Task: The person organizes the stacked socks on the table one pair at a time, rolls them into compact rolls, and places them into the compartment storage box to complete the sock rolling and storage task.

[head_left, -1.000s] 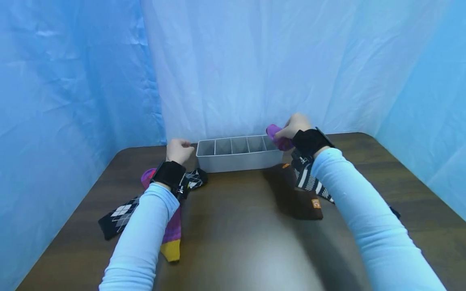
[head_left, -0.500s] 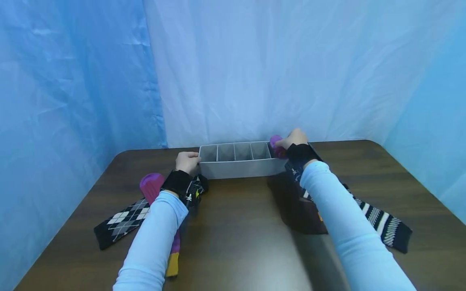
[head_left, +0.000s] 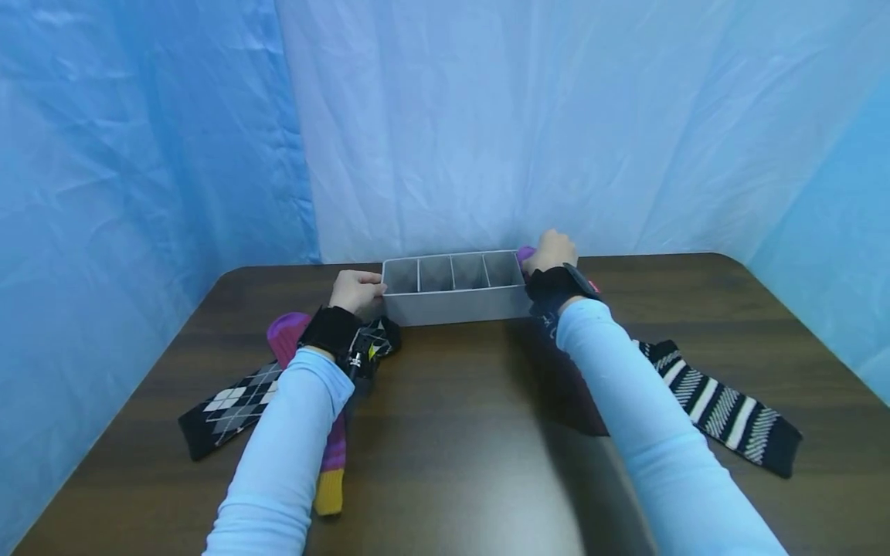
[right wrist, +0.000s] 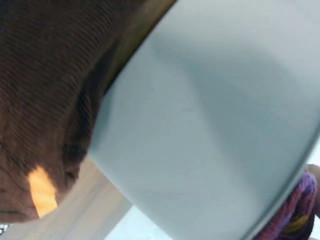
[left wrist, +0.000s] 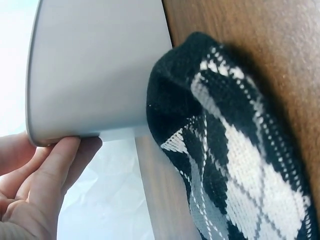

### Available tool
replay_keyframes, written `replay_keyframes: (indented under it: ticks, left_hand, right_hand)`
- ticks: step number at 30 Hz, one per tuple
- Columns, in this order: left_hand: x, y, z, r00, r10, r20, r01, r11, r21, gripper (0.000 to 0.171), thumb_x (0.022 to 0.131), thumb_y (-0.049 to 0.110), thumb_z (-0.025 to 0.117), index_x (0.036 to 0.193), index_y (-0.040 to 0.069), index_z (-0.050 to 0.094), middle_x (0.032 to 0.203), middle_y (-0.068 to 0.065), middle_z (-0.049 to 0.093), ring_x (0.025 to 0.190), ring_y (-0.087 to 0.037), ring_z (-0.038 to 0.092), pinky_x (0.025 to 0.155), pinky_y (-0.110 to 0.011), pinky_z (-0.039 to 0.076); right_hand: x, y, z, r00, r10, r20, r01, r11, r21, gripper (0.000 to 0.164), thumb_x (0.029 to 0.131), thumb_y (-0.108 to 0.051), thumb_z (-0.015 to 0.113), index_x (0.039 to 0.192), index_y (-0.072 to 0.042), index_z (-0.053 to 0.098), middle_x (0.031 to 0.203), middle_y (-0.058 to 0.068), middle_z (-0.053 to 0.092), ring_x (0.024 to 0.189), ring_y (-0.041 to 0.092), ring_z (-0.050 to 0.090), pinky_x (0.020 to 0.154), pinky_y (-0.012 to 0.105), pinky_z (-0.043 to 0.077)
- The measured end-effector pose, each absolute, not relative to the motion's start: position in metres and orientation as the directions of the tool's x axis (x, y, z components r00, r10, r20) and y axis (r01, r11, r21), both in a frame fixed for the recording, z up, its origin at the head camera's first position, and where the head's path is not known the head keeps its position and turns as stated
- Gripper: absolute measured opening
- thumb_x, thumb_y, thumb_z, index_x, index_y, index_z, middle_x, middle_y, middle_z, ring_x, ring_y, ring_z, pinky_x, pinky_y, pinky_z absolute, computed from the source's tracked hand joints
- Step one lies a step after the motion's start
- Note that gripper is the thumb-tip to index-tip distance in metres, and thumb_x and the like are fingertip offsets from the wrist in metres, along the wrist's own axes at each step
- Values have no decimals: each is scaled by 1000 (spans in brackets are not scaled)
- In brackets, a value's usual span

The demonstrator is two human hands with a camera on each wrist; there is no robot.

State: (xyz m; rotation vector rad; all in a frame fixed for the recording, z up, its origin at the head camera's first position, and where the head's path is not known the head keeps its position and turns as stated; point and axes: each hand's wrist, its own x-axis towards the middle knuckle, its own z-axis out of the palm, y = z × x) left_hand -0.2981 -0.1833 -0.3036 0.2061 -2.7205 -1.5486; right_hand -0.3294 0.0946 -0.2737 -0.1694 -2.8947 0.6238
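A grey divided box (head_left: 455, 307) stands at the back of the table. At its left end my left hand (head_left: 356, 292) holds the end wall, with fingertips (left wrist: 62, 150) against the outside near the rim. My right hand (head_left: 552, 251) is at the right-end compartment and grips a purple sock (head_left: 525, 253), mostly hidden by the hand. In the right wrist view, purple and yellow knit of this sock (right wrist: 295, 210) shows at the rim beside part of a finger. A black-and-white argyle sock (left wrist: 240, 150) lies just in front of the left hand.
Under the left forearm lie the argyle sock and a purple sock with a yellow cuff (head_left: 330, 490). A brown sock (right wrist: 45, 100) with an orange label lies by the box's front right. A black-and-white striped sock (head_left: 730, 409) lies at right. Blue-white sheets hang behind.
My left hand has moved right and come to the box's left end. My right hand has lowered the purple sock into the right-end compartment, so less of it shows.
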Motion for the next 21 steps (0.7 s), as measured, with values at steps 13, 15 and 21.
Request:
replay_keyframes:
  ticks: [13,15,21]
  left_hand:
    - [-295,-179,-307,-988,-134,-74,-134,524,841,30,83,7,51,111,-5,54,109,-21,56,94,-25,58,80,-29,46]
    - [-298,-179,-311,-987,-140,-83,-144,516,844,30,83,8,51,111,-3,54,109,-20,57,95,-26,58,80,-30,46]
    - [-320,-190,-337,-992,-115,-50,-99,474,875,28,79,13,59,105,2,60,99,-16,62,83,-20,63,72,-27,49]
  right_hand:
    - [-329,94,-296,-988,123,93,75,909,-410,24,78,-10,55,96,5,59,96,22,59,87,36,55,75,42,45]
    - [-329,94,-298,-989,121,82,79,916,-392,22,78,-8,53,96,5,59,96,23,59,87,35,56,74,42,46]
    - [-327,96,-301,-991,118,66,86,928,-364,22,79,-7,51,96,6,59,96,23,59,87,35,56,74,42,46]
